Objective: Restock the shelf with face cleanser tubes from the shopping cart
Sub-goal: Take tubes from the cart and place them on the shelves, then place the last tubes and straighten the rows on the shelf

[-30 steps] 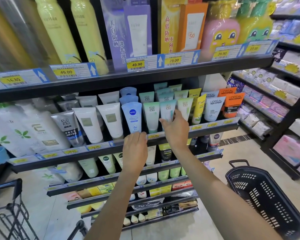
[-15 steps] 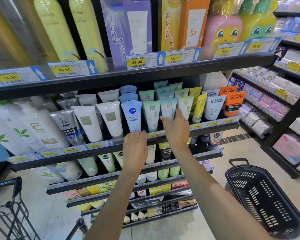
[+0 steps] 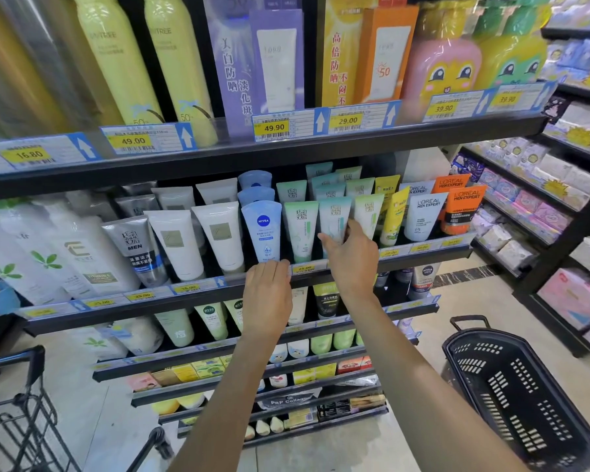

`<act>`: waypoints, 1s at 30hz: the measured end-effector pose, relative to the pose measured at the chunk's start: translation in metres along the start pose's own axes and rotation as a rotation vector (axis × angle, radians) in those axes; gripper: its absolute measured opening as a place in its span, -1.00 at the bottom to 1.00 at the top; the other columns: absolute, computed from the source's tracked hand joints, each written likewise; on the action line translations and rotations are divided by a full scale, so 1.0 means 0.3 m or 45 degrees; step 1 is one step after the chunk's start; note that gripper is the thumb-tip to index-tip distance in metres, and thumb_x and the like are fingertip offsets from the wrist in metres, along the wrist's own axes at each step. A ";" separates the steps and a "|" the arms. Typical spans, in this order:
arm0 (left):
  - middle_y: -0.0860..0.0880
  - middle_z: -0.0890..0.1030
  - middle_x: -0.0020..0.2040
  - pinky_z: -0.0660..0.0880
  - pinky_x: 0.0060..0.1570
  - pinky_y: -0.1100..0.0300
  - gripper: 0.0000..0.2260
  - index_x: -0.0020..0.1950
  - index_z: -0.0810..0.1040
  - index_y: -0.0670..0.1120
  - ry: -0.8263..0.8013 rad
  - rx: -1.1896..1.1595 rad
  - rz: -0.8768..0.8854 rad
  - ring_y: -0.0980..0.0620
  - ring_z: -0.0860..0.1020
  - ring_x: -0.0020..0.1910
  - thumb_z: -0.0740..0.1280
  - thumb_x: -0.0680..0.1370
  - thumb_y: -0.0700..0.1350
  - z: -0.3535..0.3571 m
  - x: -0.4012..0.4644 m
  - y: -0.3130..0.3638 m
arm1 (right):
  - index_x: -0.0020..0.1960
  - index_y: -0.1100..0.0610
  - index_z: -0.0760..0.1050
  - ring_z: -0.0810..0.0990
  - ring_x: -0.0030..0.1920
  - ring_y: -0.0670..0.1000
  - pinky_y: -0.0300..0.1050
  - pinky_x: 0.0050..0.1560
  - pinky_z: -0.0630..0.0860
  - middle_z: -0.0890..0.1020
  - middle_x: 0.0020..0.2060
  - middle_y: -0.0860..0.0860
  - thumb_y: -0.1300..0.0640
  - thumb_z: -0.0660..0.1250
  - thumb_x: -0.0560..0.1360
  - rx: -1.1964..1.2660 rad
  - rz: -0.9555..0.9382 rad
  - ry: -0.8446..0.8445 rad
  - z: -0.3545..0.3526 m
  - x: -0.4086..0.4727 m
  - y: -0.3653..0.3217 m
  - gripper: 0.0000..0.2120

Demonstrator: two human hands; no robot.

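Pale-green tube at frame centre, standing on the shelf — right hand fingers pinch it, seating it in line. Left hand rests loose on the rail. Next, I'd judge — release, fetch another from the cart at lower left.

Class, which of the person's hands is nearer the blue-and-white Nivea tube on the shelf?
Left. The left hand rests on the shelf edge just below the blue-and-white Nivea tube; the right hand is two tubes further right.

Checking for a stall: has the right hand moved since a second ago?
No. The right hand still holds the pale teal tube, just right of the 25.00 price tag, as before.
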State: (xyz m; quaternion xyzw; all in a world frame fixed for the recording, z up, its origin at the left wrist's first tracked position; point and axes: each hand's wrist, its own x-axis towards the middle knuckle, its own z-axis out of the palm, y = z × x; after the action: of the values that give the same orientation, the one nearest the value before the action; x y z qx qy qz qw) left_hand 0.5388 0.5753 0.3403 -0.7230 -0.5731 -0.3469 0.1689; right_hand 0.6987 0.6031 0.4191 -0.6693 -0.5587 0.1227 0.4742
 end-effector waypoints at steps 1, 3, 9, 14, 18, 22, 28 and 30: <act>-0.08 0.57 -0.14 0.46 -0.03 0.01 -0.82 0.12 0.61 -0.18 0.004 -0.006 -0.002 -0.12 0.52 -0.15 0.42 0.53 -0.31 -0.001 -0.001 0.000 | 0.17 0.15 0.55 0.68 0.01 0.13 0.06 -0.01 0.63 0.73 0.01 0.05 -0.09 0.51 0.51 0.002 0.001 0.003 -0.001 -0.001 0.001 -0.61; -0.09 0.57 -0.13 0.46 -0.04 0.01 -0.81 0.12 0.61 -0.18 0.004 -0.009 -0.005 -0.12 0.53 -0.14 0.43 0.52 -0.31 -0.003 -0.002 0.000 | 0.18 0.15 0.56 0.69 0.00 0.13 0.06 -0.01 0.63 0.73 0.00 0.06 -0.10 0.50 0.51 0.003 0.000 0.008 -0.003 -0.006 0.002 -0.60; -0.09 0.59 -0.10 0.47 -0.02 0.00 -0.79 0.13 0.61 -0.18 -0.022 -0.013 -0.015 -0.12 0.53 -0.12 0.43 0.51 -0.32 -0.012 -0.002 0.005 | 0.14 0.14 0.57 0.69 -0.07 0.12 0.06 -0.04 0.62 0.74 -0.07 0.04 -0.09 0.48 0.53 -0.004 -0.015 0.018 -0.011 -0.015 0.003 -0.65; -0.09 0.59 -0.10 0.47 -0.03 0.01 -0.78 0.12 0.61 -0.18 -0.019 -0.022 -0.011 -0.12 0.52 -0.12 0.44 0.49 -0.33 -0.022 0.000 0.008 | 0.13 0.12 0.59 0.71 -0.07 0.05 -0.01 -0.03 0.63 0.75 -0.06 -0.01 -0.06 0.47 0.55 0.014 -0.006 0.007 -0.020 -0.021 0.004 -0.72; -0.09 0.59 -0.09 0.46 -0.01 0.02 -0.75 0.13 0.62 -0.18 -0.027 -0.012 -0.009 -0.11 0.53 -0.11 0.44 0.48 -0.34 -0.022 -0.002 0.006 | 0.13 0.12 0.59 0.71 -0.03 0.06 0.03 0.00 0.63 0.75 -0.05 0.01 -0.06 0.45 0.56 0.011 0.003 -0.005 -0.027 -0.030 0.007 -0.72; -0.09 0.59 -0.08 0.48 0.02 0.01 -0.74 0.15 0.61 -0.18 -0.073 -0.021 -0.020 -0.11 0.53 -0.10 0.45 0.48 -0.34 -0.027 0.001 0.005 | 0.24 0.10 0.59 0.70 0.07 0.06 0.01 0.04 0.63 0.74 0.02 0.02 -0.11 0.38 0.59 -0.080 -0.004 -0.018 -0.040 -0.054 0.025 -0.65; -0.13 0.59 0.12 0.51 0.20 -0.03 -0.69 0.26 0.59 -0.21 -0.157 -0.199 -0.050 -0.15 0.53 0.10 0.43 0.52 -0.33 -0.105 -0.017 0.017 | 0.39 0.07 0.55 0.65 0.19 0.07 0.01 0.10 0.62 0.65 0.26 0.00 -0.04 0.31 0.65 -0.158 -0.172 -0.117 -0.092 -0.149 0.063 -0.64; -0.12 0.57 0.17 0.48 0.25 0.02 -0.71 0.25 0.58 -0.21 -0.139 -0.203 -0.057 -0.13 0.50 0.17 0.41 0.54 -0.33 -0.155 -0.045 0.024 | 0.35 0.10 0.57 0.60 0.24 0.06 0.01 0.16 0.60 0.65 0.24 0.01 -0.02 0.32 0.65 -0.201 -0.318 -0.182 -0.102 -0.195 0.092 -0.67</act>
State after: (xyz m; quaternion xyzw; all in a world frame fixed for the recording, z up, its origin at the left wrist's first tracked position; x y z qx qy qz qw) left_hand 0.5299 0.5339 0.3647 -0.7391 -0.5680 -0.3550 0.0716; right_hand 0.7170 0.5394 0.3923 -0.6192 -0.6779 0.0659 0.3908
